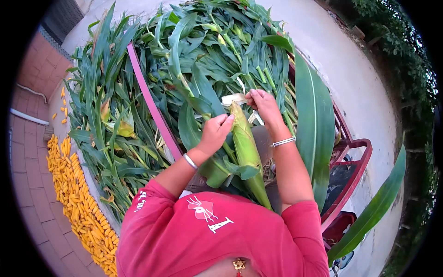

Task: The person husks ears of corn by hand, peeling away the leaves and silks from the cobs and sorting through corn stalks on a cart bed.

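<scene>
A green ear of corn (246,143), still in its husk, stands tilted in front of my chest with its tip pointing away from me. My left hand (216,133) is closed at the upper left side of the ear, thumb pressed near the tip. To the right of that tip, my right hand (265,107) is closed with its fingertips pinched together. A pale strip of husk (234,99) shows right beside those fingertips; what they hold, if anything, I cannot make out. Long green leaves (203,99) and a stalk lie around my left hand.
A large heap of cut corn stalks (152,87) fills a cart with a pink bar (146,92) and a red metal frame (355,175). Husked yellow cobs (83,203) lie along the left. Long leaves (315,124) rise at the right, beside my arm.
</scene>
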